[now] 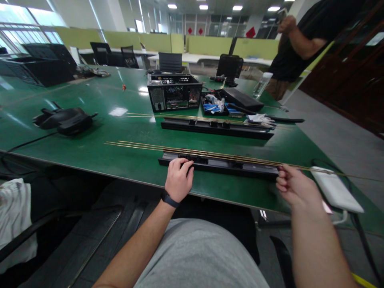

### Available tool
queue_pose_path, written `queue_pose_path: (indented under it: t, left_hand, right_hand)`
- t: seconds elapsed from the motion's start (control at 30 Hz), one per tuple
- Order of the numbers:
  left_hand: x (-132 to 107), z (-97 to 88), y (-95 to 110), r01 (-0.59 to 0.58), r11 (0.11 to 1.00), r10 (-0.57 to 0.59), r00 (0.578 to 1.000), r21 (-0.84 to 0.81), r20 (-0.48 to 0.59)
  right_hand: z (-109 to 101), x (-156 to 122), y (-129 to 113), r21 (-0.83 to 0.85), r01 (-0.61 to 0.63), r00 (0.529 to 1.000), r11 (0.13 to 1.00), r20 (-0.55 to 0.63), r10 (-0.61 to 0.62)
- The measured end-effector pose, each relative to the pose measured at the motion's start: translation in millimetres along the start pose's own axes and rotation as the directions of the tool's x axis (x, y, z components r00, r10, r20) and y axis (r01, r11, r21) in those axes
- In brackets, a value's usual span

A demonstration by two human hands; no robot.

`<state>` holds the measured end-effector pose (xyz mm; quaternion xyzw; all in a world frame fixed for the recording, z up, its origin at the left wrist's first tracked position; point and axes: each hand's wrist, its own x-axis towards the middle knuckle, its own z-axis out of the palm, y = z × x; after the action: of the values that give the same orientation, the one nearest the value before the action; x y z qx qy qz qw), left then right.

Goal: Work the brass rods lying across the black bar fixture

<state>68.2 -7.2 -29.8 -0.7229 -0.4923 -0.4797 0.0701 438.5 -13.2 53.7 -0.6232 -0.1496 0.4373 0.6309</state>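
A long black rail (255, 171) lies along the near side of the green table, with several thin brass rods (141, 147) running lengthwise over it past both its ends. My left hand (179, 180), wearing a dark wristband, is closed with its fingertips on the rail's near edge, beside a black block (200, 159) mounted in it. At the rail's right end, my right hand (295, 186) pinches the brass rods between thumb and index finger; its other fingers are curled. Farther back, a second black rail (222, 130) also has rods along it.
An open computer case (177, 94), a tray (214, 108) with gloves, and a clear bottle (263, 84) stand farther back. Left is a black device (66, 120); right, a white box (337, 190) with a cable. A person (309, 44) stands at the far right.
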Motion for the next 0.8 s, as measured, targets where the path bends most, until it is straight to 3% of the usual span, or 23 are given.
queue_pose_path:
  t: [0.1,0.2,0.37,0.5,0.8]
  left_hand:
    - [0,0.4,0,0.017,1.0,-0.017,1.0,0.001,0.015]
    - [0,0.2,1,0.017,1.0,-0.017,1.0,0.005,0.019]
    - [0,-0.3,0,-0.001,1.0,0.001,1.0,0.002,0.003]
    - [-1,0.8,1,0.008,1.0,-0.008,1.0,-0.004,0.012]
    - [0,-0.9,3,0.025,1.0,-0.024,1.0,-0.012,0.013]
  right_hand:
    - [25,-20,10,-0.042,-0.066,0.998,0.997,0.019,0.067]
    - [47,-35,21,-0.065,-0.055,0.995,0.996,0.085,0.06]
    - [67,-46,37,-0.1,-0.029,0.977,0.995,0.206,0.049]
    - [66,-45,39,-0.099,-0.018,0.978,0.995,0.206,0.038]
    - [38,-29,10,-0.04,-0.061,0.998,0.997,0.027,0.062]
